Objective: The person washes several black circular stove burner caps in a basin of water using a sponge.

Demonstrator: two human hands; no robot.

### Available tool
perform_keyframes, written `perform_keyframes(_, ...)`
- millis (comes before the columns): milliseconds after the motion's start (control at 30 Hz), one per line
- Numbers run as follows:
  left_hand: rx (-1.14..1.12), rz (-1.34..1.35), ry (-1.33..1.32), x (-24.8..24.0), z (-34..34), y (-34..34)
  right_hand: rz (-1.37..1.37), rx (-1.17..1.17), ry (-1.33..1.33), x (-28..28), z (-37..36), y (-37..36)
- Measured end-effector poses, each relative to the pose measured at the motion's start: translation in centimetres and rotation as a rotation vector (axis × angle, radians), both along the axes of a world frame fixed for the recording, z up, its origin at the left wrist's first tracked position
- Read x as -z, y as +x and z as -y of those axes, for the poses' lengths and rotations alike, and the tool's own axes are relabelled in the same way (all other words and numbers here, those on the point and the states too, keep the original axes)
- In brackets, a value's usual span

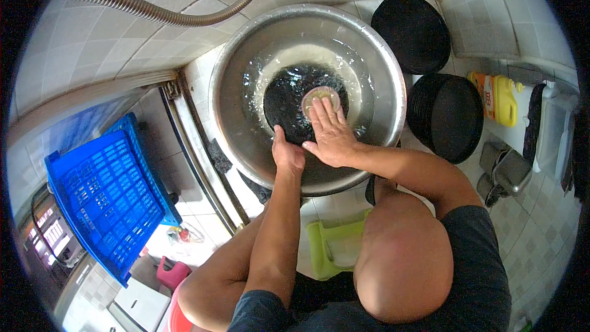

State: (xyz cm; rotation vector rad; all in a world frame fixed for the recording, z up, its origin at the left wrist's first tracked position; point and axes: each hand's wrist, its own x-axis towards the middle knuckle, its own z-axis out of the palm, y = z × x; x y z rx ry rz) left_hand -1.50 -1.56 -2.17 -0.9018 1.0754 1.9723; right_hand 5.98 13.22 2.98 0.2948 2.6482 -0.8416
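Observation:
A large metal basin holds water, with a round black plate in it. My left hand grips the plate's near edge, thumb on top and its other fingers mostly hidden beneath. On the plate lies a round, pale scrubbing pad with a pinkish rim. My right hand presses on this pad, fingers stretched flat over its near side and thumb pointing toward my left hand. Ripples and glints surround the plate.
To the basin's right stand a stack of round black plates and another round black piece. Farther right is a yellow jug. A blue plastic crate leans at the left. A metal hose hangs above; a green stool is below.

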Motion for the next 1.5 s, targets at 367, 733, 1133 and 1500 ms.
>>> perform_keyframes(367, -0.079, -0.014, -0.02, 0.1, -0.2, -0.3, 0.005, 0.096, 0.151, 1.0, -4.4, -2.5)
perform_keyframes(733, 0.111, 0.013, -0.062, -1.1, 1.4, -0.5, -0.287, -0.304, -0.112, 0.7, 0.4, -0.8)
perform_keyframes(1133, 0.092, 0.038, -0.27, -3.4, -2.3, 2.0, 0.029, 0.179, 0.063, 4.1, -6.0, -6.3)
perform_keyframes(1500, -0.005, -0.039, -0.406, -2.6, -2.5, 0.9, 0.194, -0.015, -0.269, -3.0, -2.4, 2.2)
